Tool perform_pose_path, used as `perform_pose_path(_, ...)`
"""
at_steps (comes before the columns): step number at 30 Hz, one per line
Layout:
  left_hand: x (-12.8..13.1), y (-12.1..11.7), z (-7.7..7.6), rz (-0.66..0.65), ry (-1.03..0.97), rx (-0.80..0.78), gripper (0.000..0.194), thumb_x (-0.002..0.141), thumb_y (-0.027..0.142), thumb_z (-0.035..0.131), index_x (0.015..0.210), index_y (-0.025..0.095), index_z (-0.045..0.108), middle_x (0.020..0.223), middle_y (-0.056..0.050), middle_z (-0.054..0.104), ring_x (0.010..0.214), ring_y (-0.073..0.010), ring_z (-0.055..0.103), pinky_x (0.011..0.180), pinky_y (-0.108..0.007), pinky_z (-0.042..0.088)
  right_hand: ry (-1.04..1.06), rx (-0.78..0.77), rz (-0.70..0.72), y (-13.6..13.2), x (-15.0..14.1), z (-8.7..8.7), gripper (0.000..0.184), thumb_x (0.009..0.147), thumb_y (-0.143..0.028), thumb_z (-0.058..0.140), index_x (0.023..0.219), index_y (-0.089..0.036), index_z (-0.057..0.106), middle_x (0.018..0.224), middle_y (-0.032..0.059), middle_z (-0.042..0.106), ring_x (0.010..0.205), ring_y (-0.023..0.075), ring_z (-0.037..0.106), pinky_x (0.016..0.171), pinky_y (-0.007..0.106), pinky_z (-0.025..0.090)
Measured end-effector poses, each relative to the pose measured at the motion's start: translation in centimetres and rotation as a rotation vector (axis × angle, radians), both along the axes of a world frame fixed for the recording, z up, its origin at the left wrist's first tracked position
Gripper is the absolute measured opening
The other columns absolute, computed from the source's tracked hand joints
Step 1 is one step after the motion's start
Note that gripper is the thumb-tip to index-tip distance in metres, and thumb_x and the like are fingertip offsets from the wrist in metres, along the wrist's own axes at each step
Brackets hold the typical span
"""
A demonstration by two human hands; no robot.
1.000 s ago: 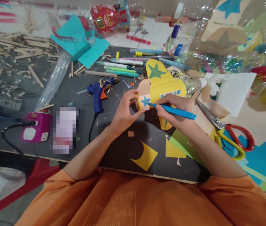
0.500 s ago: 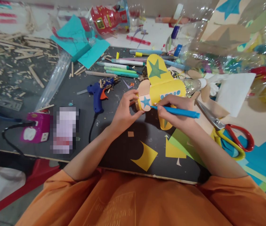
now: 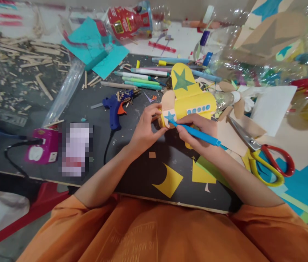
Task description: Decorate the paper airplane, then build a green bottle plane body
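Note:
A yellow paper aeroplane (image 3: 190, 100) built around a clear bottle lies on the dark table (image 3: 132, 171). Its wing carries a green star and its tail a blue star (image 3: 169, 117). My left hand (image 3: 145, 130) pinches the tail end, fingers closed on it. My right hand (image 3: 197, 133) is closed round a blue marker (image 3: 197, 133), whose tip rests on the blue star.
A blue glue gun (image 3: 115, 109) lies left of my hands, a purple power strip (image 3: 41, 150) further left. Red-and-yellow scissors (image 3: 263, 156) lie to the right. Markers (image 3: 140, 78), wooden sticks (image 3: 20, 62), plastic bottles (image 3: 128, 20) and paper scraps (image 3: 168, 180) surround the work.
The marker has tilted, its rear end dropping lower and its tip moving onto the blue star. My left hand has stayed on the tail.

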State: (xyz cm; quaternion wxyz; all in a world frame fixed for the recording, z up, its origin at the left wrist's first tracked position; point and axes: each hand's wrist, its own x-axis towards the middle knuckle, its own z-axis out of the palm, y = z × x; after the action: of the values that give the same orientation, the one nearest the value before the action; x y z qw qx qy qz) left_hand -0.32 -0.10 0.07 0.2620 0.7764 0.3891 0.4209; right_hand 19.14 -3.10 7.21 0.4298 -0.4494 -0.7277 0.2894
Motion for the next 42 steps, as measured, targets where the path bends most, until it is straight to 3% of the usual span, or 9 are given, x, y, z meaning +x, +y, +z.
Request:
perform_pose_path(19,0.07,0.04,-0.05,-0.002,-0.009,-0.008,0.043,0.088,0.043,0.067,0.12,0.03,0.041,0.133,-0.011,0.053,0.127,-0.0246,0.057,0.085,-0.037,0.063,-0.05,-0.003,-0.034,0.28,-0.12,-0.33,0.005,0.089,-0.022,0.062,0.085,-0.023,0.065,0.082,0.0034,0.075,0.071,0.0175,0.071,0.066,0.03,0.057)
perform_pose_path(33,0.0,0.04,-0.02,-0.006,-0.018,-0.005,0.041,0.088,0.042,0.066,0.119,0.03,0.042,0.133,-0.01,0.055,0.126,-0.0235,0.058,0.084,-0.035,0.062,-0.106,0.091,0.019,0.53,0.22,-0.92,0.009,0.087,-0.023,0.061,0.079,-0.024,0.065,0.07,0.0023,0.072,0.063,0.0165,0.067,0.06,0.029,0.053)
perform_pose_path(42,0.02,0.03,0.06,0.004,-0.009,-0.023,0.044,0.086,0.046,0.068,0.118,0.029,0.043,0.133,-0.01,0.055,0.126,-0.0247,0.058,0.085,-0.036,0.063,0.032,-0.007,-0.061,0.3,0.23,-0.32,0.009,0.086,-0.022,0.061,0.077,-0.023,0.06,0.065,-0.0011,0.065,0.054,0.0129,0.06,0.054,0.027,0.049)
